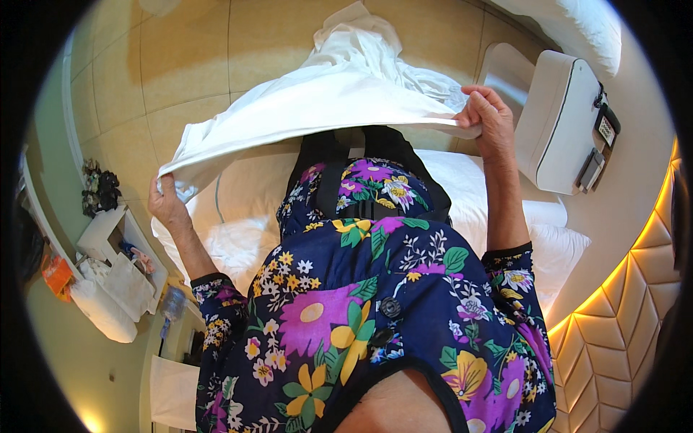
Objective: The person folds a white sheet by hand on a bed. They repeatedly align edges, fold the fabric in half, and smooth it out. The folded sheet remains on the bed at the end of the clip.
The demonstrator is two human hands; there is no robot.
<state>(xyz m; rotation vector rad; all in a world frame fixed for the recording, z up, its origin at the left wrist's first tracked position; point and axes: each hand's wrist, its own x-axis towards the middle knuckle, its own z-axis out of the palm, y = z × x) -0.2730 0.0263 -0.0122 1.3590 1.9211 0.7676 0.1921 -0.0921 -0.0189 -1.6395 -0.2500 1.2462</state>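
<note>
A white cloth (325,103), apparently bed linen, is stretched by its hemmed edge between my two hands, and its far part lies bunched on the tiled floor. My left hand (169,201) grips one corner of that edge at the left. On the other side, my right hand (487,116) has its fingers closed around the edge. The cloth's near edge spans the space in front of my legs, above the floor.
Behind me is a bed with white bedding (243,189) and a pillow (557,260). A white bedside cabinet (547,119) stands at the right with a telephone (607,125). An open white box (146,243) and dark plastic bags (100,187) are at the left.
</note>
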